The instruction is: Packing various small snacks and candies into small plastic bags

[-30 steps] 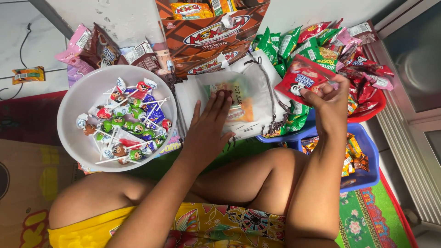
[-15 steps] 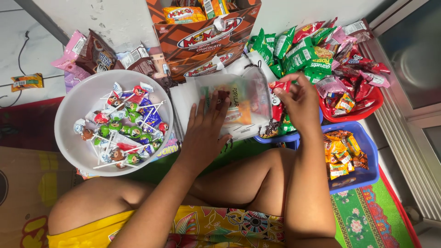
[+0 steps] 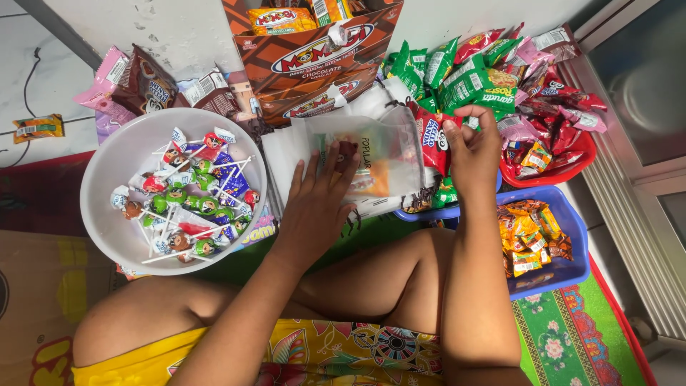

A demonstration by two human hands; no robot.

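Between the white bowl [image 3: 114, 236] and blue tray [image 3: 564, 246], the left hand [image 3: 318, 204] lies spread, steadying the clear bag [image 3: 379, 161] while the right hand [image 3: 475, 150] apparently feeds in a pinched red packet [image 3: 431, 139]

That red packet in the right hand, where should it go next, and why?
Probably straight into the clear bag. The right hand holds the red packet at the bag's right edge, and the left hand lies flat on the bag, pinning it down. The bag seems to hold some sweets already, so sliding the packet in sideways looks like the natural small move.
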